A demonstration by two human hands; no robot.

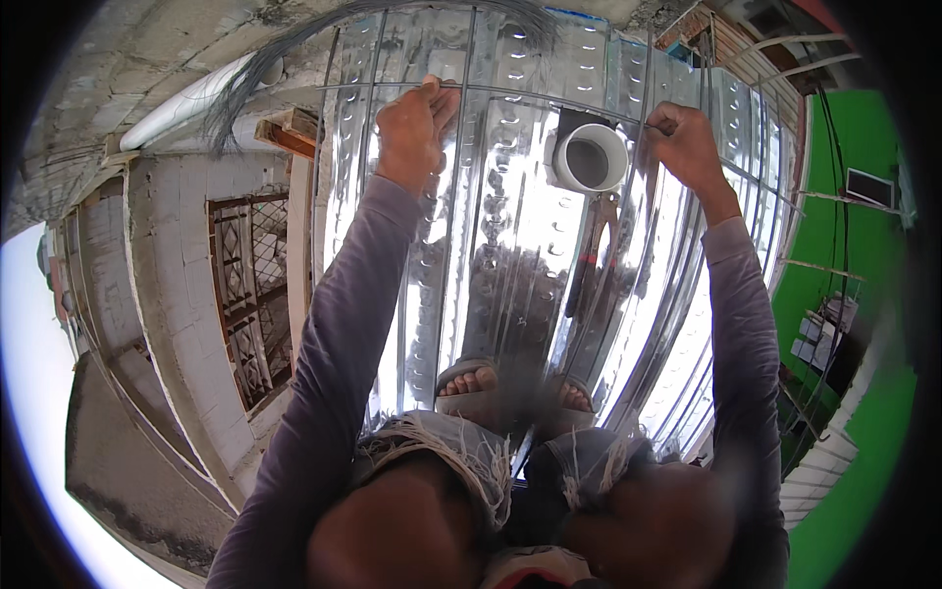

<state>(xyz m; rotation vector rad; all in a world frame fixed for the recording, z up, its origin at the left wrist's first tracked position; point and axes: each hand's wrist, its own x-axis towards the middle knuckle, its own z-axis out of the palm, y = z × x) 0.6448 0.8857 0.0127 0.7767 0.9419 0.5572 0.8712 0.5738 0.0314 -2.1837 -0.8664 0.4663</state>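
Head view: I look down at a thin steel cross rod (530,95) that lies over long rods (467,49) on a shiny metal deck (491,226).
Left hand (404,137): my fingers curl on the cross rod, close to where it meets a long one.
Right hand (687,147): my fingers pinch the same rod, past the white pipe stub (594,157); I can't tell if wire is tucked in there too.
Rod trouble: it is thin and long, so it could bend or slip and scrape my bare skin.
Pipe trouble: it is round, smooth and open on top, so little bits could drop in.
Deck: ridged, with rows of bumps; it looks slick, so I could slide.
Sandals (469,402): my toes stick out, so a dropped thing could hurt them.
Pliers (601,231): they look like pliers, red on the grips; a bump could push them away.
Wire bundle (257,79): dark strands, thin like hair, that could snag.
Block wall (182,324): grey and rough, with a barred window frame (255,294).
Green wall (844,236): bright and flat.
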